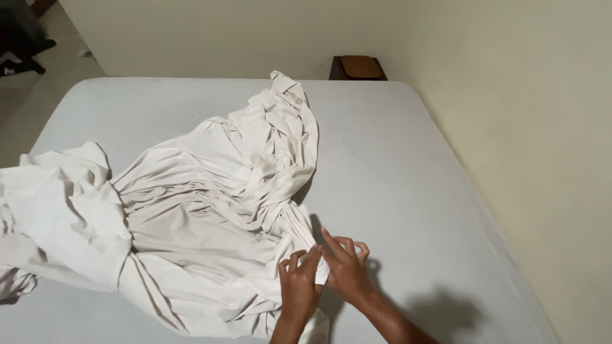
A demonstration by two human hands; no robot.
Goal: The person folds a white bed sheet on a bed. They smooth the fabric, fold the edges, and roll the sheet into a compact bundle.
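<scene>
Your left hand [298,286] and right hand [347,267] meet at the near edge of a crumpled cream sheet [191,210], both closed in a pinching grip on the same narrow fold of its hem, fingertips almost touching each other. The sheet lies bunched on the bed [395,165], spread over the left and middle of the pale mattress, and its left end hangs past the left side of the view. Its long axis runs on a slant from the near left up to a gathered tip at the far middle, which points toward the far edge of the bed. Deep creases fan out from the spot you hold. The right part of the mattress is bare. A dark wooden stool [358,67] stands beyond the far edge against the cream wall [542,127], well apart from the sheet.
</scene>
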